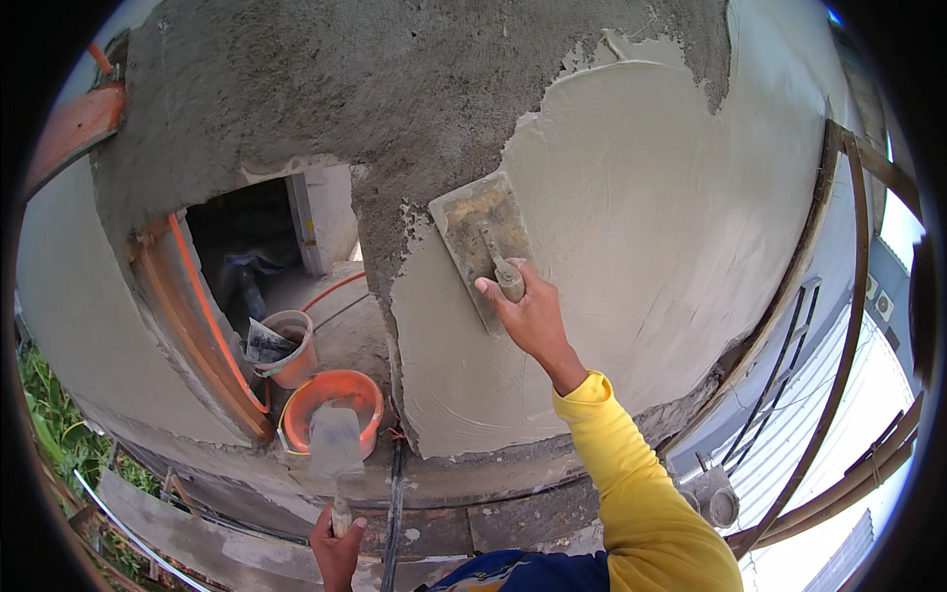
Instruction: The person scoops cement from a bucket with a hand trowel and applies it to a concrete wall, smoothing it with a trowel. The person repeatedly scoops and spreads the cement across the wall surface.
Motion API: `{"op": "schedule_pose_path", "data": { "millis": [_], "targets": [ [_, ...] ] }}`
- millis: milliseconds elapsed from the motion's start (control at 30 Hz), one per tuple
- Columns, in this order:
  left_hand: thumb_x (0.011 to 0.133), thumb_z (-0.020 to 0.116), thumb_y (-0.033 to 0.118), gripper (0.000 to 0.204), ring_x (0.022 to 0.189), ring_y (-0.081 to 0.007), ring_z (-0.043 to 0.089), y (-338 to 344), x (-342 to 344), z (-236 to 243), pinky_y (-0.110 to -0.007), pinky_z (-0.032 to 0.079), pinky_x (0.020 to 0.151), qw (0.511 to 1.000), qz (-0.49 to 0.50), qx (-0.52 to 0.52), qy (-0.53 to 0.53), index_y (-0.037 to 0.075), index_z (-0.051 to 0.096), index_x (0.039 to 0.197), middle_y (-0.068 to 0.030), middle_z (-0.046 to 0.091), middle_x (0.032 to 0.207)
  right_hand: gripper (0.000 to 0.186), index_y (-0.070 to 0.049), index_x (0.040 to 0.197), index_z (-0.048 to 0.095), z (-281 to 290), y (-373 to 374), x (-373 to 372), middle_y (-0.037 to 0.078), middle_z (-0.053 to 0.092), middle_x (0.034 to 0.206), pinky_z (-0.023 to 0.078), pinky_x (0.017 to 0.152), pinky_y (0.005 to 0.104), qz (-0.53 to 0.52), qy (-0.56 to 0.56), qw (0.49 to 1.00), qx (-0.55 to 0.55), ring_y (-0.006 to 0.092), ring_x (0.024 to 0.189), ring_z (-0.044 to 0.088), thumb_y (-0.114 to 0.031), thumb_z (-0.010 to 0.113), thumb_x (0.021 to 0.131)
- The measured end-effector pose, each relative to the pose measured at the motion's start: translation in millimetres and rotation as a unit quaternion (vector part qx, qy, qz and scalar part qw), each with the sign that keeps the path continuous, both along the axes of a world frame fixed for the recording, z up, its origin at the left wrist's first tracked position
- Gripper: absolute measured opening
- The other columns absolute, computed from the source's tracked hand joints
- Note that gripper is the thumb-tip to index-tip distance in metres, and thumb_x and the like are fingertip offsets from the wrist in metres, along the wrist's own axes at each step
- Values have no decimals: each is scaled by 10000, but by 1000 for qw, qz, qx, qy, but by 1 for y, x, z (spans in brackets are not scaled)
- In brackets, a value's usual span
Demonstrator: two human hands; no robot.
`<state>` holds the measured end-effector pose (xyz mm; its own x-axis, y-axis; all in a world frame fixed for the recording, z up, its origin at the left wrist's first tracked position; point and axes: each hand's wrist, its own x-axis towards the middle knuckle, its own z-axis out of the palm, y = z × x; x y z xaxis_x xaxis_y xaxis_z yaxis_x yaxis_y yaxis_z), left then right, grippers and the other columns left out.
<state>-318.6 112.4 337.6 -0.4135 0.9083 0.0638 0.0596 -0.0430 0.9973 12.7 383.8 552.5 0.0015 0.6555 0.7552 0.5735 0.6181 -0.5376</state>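
My right hand (523,316) grips the handle of a rectangular plastering trowel (466,222), whose blade lies against the wall (631,197) at the edge where pale smooth plaster meets rough grey render. Low at the bottom, my left hand (335,553) holds the handle of a broad metal spatula (336,439); its grey-coated blade overlaps my view of an orange bucket (351,390). A paler bucket (296,365) with a metal tool leaning in it stands just behind that one.
A doorway (237,237) opens at the left, with an orange hose (197,296) along its edge. Planks (207,523) run below me beside plants. On the right are curved-looking scaffold poles (853,257), a dark ladder (779,385) and a corrugated roof.
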Motion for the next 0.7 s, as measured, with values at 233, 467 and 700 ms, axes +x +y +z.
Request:
{"op": "schedule_pose_path", "data": {
  "millis": [233,467,700],
  "targets": [
    [865,840,432,656,844,-397,689,-18,-34,-4,-506,544,805,989,-20,-123,74,17,687,1350,-217,758,969,454,-59,1172,667,-120,-18,57,107,635,957,578,758,468,-102,-360,922,100,326,908,673,-447,768,960],
    [869,855,443,649,818,-267,658,8,-39,-13,-432,540,764,937,-104,-174,286,-11,705,1307,-188,749,964,639,45,1249,669,106,0,159,222,756,982,574,772,438,-242,12,953,181,388,893,732,-486,828,930],
    [896,819,78,371,608,-58,517,57,23,-46,-258,424,535,952,-247,-163,82,-3,693,1235,32,633,800,559,-1,1217,706,-7,-89,279,-14,651,835,490,649,271,-229,348,901,116,96,711,607,-466,850,941]
  ]
}}
